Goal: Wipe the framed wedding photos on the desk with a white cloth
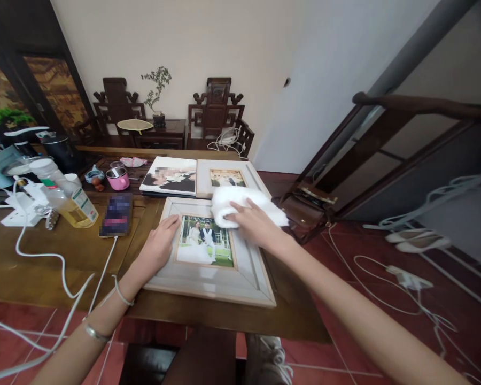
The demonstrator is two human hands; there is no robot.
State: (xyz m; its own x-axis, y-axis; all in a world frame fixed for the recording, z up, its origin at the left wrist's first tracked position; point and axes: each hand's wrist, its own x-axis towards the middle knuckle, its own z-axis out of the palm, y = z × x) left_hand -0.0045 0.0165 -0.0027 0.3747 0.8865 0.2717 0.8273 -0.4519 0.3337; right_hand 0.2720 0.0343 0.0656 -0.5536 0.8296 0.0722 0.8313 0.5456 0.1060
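A light wooden picture frame point(208, 289) lies flat near the table's front edge, with a photo point(204, 240) of a couple outdoors behind its wide pale border. My left hand point(160, 243) holds the left side of this frame, fingers together over the border and the thumb hidden. A folded white towel point(224, 200) is in my right hand point(254, 219), pressed on the frame's upper right part and covering that corner. Just behind, a second framed photo point(226, 177) is partly hidden by the towel. Beside it lies a photo album point(170, 179) with a white and black cover.
To the left are a phone point(116, 214) on a charging cable, a bottle of yellowish liquid point(78, 200), a white power strip point(26, 206) and a pink cup point(118, 179). A dark wooden chair point(316, 203) with a brown bag stands right of the table point(296, 310). Cables trail over the floor.
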